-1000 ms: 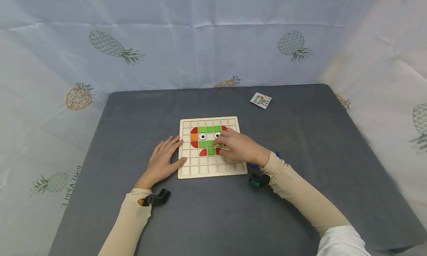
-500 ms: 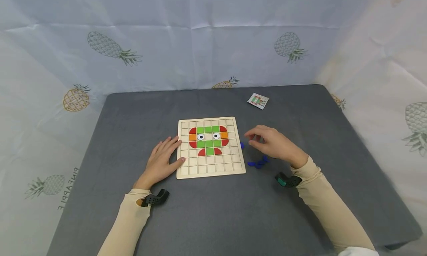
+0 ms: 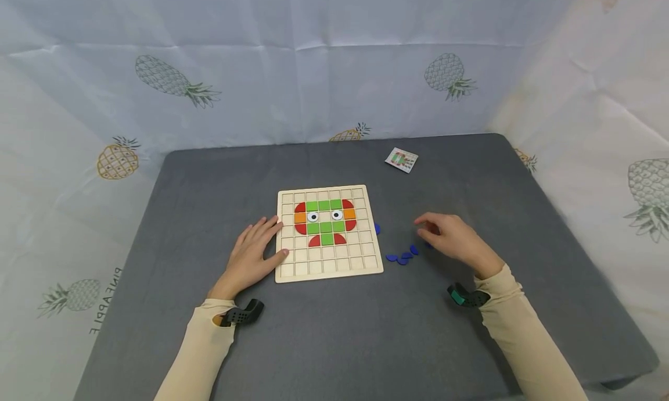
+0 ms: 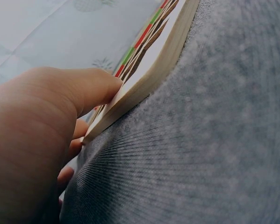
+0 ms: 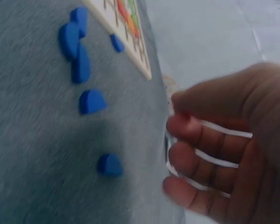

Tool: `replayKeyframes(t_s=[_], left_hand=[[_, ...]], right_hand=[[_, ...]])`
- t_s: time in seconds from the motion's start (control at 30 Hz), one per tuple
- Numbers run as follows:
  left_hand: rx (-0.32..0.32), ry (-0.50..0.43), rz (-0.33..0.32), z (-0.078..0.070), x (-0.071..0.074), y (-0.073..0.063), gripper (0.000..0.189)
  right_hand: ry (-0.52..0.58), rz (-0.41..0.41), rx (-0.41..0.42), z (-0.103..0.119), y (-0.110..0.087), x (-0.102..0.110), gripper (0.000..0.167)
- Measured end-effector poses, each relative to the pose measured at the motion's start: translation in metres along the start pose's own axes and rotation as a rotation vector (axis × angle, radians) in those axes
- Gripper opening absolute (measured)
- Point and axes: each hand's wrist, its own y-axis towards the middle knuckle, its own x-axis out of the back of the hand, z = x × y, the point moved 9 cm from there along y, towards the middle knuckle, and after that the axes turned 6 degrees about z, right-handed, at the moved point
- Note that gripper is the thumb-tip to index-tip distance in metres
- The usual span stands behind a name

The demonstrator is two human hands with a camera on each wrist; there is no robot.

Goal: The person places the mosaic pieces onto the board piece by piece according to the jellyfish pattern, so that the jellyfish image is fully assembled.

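Observation:
A wooden grid board [image 3: 329, 267] lies on the table, bearing green tiles [image 3: 326, 227], red rounded tiles [image 3: 300, 207], orange tiles [image 3: 299, 218] and two eye tiles [image 3: 312, 217]. My left hand [image 3: 251, 261] rests at its left edge, fingers extended, thumb touching the rim; the left wrist view shows the thumb on the board's side. My right hand [image 3: 455, 238] hovers right of the board with loosely bent fingers and nothing visible between them. Below it, in the right wrist view, sits a blue quarter-round piece [image 5: 110, 165]. Several more blue pieces [image 3: 402, 261] lie to its left.
A small printed card [image 3: 401, 160] with a similar tile picture lies toward the table's back right. One blue piece [image 3: 377, 229] touches or nearly touches the board's right edge. Pineapple-print cloth [image 3: 292, 87] hangs behind the grey table [image 3: 334, 343].
My right hand has left the tiles on the board and moved right, past the blue pieces, uncovering the face pattern. The left hand stays on the board's edge.

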Motion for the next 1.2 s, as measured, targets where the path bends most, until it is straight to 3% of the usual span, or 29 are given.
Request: replayKeyframes(t_s=[0.13, 0.33, 0.8, 1.2], left_hand=[[0.002, 0.002, -0.001, 0.0, 0.001, 0.001, 0.071], [-0.002, -0.004, 0.0, -0.001, 0.0, 0.001, 0.07], [-0.002, -0.002, -0.002, -0.001, -0.001, -0.001, 0.07], [-0.005, -0.002, -0.006, -0.002, 0.001, -0.001, 0.07]], right_hand=[[-0.016, 0.01, -0.093, -0.015, -0.002, -0.005, 0.02], [-0.019, 0.026, -0.175, -0.028, -0.002, -0.015, 0.028], [-0.085, 0.024, -0.168, -0.02, 0.002, -0.018, 0.016], [-0.198, -0.026, -0.087, -0.003, -0.003, -0.017, 0.013]])
